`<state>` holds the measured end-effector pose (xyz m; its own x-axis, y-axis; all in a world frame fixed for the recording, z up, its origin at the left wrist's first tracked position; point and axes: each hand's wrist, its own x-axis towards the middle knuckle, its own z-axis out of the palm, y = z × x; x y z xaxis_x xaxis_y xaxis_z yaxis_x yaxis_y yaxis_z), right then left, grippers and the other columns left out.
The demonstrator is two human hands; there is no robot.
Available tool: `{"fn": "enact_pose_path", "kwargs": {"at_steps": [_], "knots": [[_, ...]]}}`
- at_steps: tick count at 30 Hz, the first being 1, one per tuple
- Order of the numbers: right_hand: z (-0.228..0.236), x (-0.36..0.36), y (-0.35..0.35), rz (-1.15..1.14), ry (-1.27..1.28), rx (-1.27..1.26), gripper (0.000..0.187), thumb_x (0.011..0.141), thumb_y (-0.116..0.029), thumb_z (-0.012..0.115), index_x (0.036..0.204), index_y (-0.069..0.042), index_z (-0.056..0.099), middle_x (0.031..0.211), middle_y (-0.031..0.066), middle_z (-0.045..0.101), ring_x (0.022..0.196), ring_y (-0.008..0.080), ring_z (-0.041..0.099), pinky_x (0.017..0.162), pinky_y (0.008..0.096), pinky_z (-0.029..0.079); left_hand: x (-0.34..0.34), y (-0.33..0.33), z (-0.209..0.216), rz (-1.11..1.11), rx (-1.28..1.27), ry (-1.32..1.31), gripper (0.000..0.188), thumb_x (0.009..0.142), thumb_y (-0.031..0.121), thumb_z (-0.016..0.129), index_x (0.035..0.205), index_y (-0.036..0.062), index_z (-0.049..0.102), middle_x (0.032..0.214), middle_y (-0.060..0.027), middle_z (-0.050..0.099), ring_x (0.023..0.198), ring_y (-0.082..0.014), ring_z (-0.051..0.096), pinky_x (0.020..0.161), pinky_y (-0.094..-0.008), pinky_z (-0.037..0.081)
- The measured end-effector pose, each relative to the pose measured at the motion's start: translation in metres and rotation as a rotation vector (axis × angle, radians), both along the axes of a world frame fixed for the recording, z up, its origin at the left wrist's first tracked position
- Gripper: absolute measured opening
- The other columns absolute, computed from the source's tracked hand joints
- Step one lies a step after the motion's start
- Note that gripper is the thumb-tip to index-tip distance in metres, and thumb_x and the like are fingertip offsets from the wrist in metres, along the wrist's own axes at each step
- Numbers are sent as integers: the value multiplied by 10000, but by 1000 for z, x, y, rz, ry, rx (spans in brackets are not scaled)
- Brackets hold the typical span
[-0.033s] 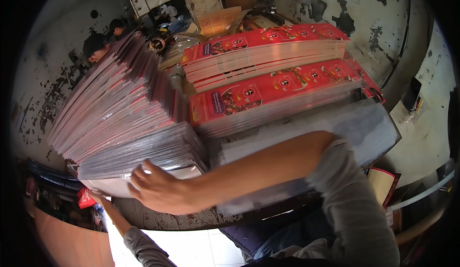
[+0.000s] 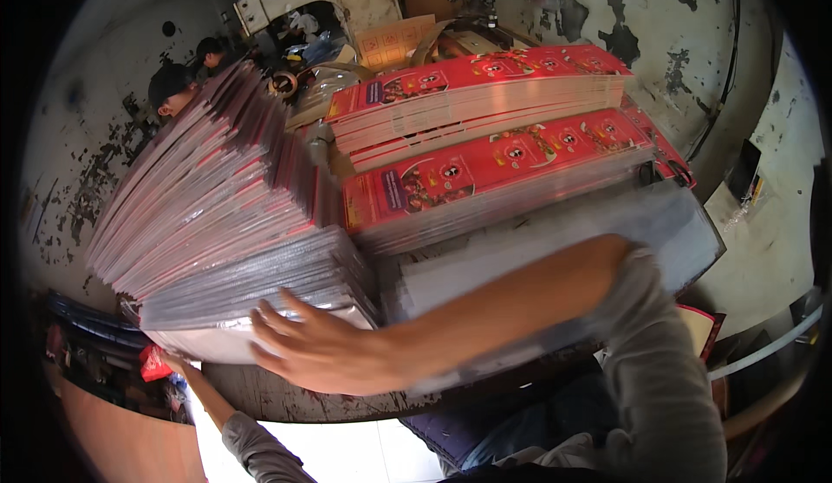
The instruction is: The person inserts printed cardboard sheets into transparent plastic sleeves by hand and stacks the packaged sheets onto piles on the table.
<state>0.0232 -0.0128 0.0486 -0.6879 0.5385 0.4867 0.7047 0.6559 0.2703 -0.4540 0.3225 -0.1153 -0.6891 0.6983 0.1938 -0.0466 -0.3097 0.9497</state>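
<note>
My right hand (image 2: 321, 344) reaches across from the right with its fingers spread, at the front edge of a tall stack of clear-sleeved flat sheets (image 2: 251, 284). A pale sheet (image 2: 217, 341) shows along the stack's front, and my fingers are over or against its right part. Nothing is gripped in that hand. At the stack's front left corner is my left hand (image 2: 176, 362), small and partly hidden, beside a crumpled-looking red piece (image 2: 155, 363). Whether its fingers hold the red piece or the stack does not show.
Two piles of red printed cards (image 2: 511, 149) lie behind my right arm. Clear plastic sleeves (image 2: 555, 232) are spread under that forearm on the worn table (image 2: 303, 403). A leaning fan of sleeved red cards (image 2: 199, 188) rises at the left. Two people are beyond it.
My right hand has shifted slightly right and its fingers have spread wider. The right forearm has moved right too. My left hand stays at the stack's corner.
</note>
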Motion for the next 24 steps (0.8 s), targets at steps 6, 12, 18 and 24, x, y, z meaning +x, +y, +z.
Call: {"fn": "enact_pose_path", "kwargs": {"at_steps": [6,12,18,24], "knots": [[-48,81,-95,-214,723,-596,885,782,-276,622,1349,102,57,1378,344,87,1266,457,223,1025,410,286,3,34,-8,2,-22,-80,653,860,561,290,1259,44,306,1212,-112,311,1083,-260,326,889,-391,275],[-59,48,-72,-129,951,-1027,908,846,-322,566,1310,145,-59,1290,412,192,1158,388,418,952,381,369,6,13,7,-50,-70,-136,515,845,519,369,1123,89,411,975,-39,376,854,-172,378,721,-322,331],[-67,6,-51,-378,781,-750,941,838,-380,547,1228,259,-23,1216,482,196,1204,461,306,1024,395,264,21,-12,24,-156,-110,-218,385,829,478,449,987,133,516,739,33,440,625,-84,430,552,-252,386],[-47,14,-47,-395,888,-1018,918,829,-316,560,1221,264,-33,1261,487,84,1260,465,194,1055,371,205,-8,15,23,-399,-55,-264,640,799,515,520,1263,83,431,1236,-111,491,1067,-205,508,873,-356,448]]}}
